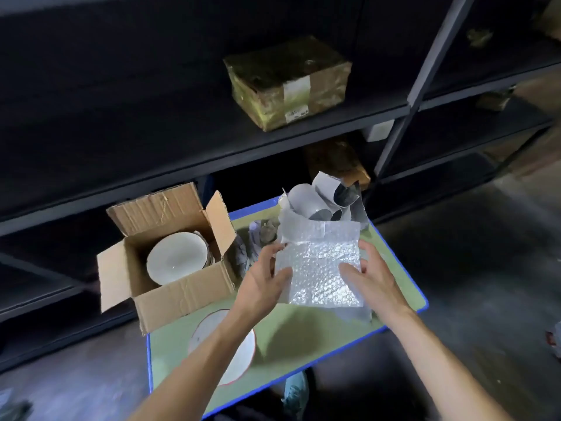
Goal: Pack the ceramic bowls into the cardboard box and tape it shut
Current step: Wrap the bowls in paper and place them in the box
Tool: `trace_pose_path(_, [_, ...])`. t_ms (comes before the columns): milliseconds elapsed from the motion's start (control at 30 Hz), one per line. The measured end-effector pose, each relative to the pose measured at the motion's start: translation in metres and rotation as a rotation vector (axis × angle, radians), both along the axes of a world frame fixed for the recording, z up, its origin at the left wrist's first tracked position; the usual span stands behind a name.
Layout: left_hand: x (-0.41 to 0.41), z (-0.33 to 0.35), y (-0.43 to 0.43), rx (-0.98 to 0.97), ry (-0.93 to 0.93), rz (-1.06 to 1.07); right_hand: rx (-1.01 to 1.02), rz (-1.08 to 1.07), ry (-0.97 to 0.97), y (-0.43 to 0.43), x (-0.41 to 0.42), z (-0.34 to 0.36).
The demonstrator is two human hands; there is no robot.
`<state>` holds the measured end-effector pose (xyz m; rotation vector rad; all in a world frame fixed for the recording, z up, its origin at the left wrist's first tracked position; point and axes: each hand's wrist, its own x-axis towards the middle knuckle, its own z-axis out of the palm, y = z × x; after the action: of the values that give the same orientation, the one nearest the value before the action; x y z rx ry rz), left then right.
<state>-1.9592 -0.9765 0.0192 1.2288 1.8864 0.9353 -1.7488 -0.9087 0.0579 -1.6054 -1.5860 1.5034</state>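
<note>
A clear, square sheet of bubble wrap is pinched at its side edges by the left hand and the right hand; left of the grip, white ceramic bowls are stacked in the open brown cardboard box; nearer than the grip, under the left forearm, a red-rimmed white bowl lies unpacked; judged heavy, slick and brittle, it should be cupped beneath its base.

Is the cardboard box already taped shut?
No, the cardboard box stands with its flaps open and a white bowl visible inside.
</note>
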Motion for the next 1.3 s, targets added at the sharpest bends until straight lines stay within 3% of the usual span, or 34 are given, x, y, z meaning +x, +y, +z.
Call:
trace_pose_path(200, [-0.027, 0.002, -0.054, -0.037, -0.001, 0.117, -0.058, 0.091, 0.133, -0.002, -0.038, -0.001])
trace_pose_path(467, [-0.066, -0.004, -0.122, -0.147, 0.205, 0.272, -0.041, 0.305, 0.074, -0.017, -0.071, -0.010])
trace_pose_path(733, [-0.074, -0.027, -0.150, -0.382, 0.476, 0.252, -0.013, 0.380, -0.063, -0.027, -0.081, -0.024])
trace_pose_path(967, [-0.080, -0.033, -0.141, -0.477, 0.502, 0.200, 0.006, 0.388, -0.050, -0.030, -0.084, -0.029])
trace_pose_path(1300, [-0.083, -0.010, -0.141, -0.423, 0.442, 0.131, -0.025, 0.365, -0.023, -0.023, -0.080, -0.031])
